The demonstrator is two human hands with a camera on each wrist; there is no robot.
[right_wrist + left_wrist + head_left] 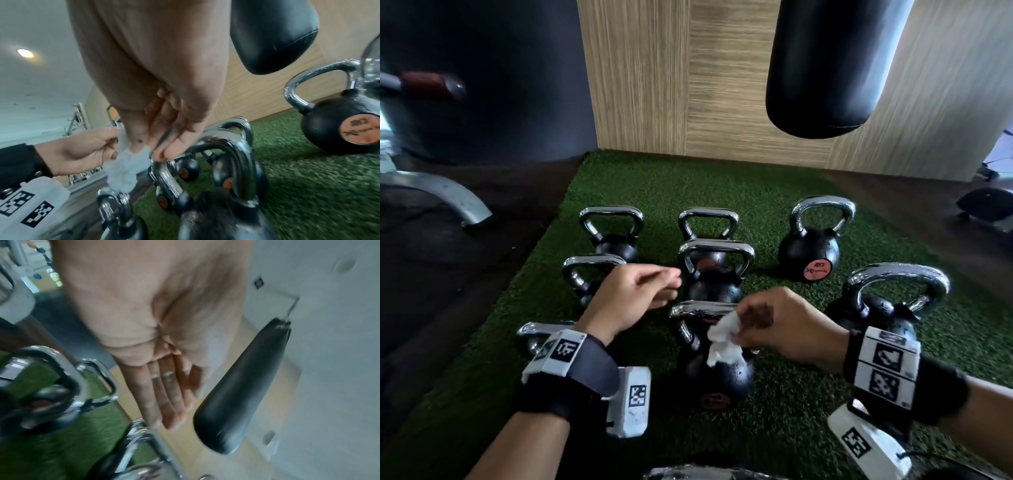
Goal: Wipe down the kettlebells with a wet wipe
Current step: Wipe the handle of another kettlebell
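Several black kettlebells with chrome handles stand on a green turf mat [784, 428]. My right hand [753, 325] pinches a crumpled white wet wipe [724, 339] just above the nearest kettlebell [717, 373], beside its handle [700, 308]. In the right wrist view the wipe [125, 167] hangs from my right hand's fingertips [139, 142] over chrome handles. My left hand [667, 287] hovers empty to the left, over the middle kettlebell [714, 286], apart from the wipe. Its fingers [164, 394] are straight and hold nothing.
A black punching bag [832, 68] hangs over the back of the mat, before a wood-panelled wall [640, 85]. More kettlebells stand at the back right [808, 253] and right [883, 308]. A grey machine leg [441, 192] rests on the dark floor at left.
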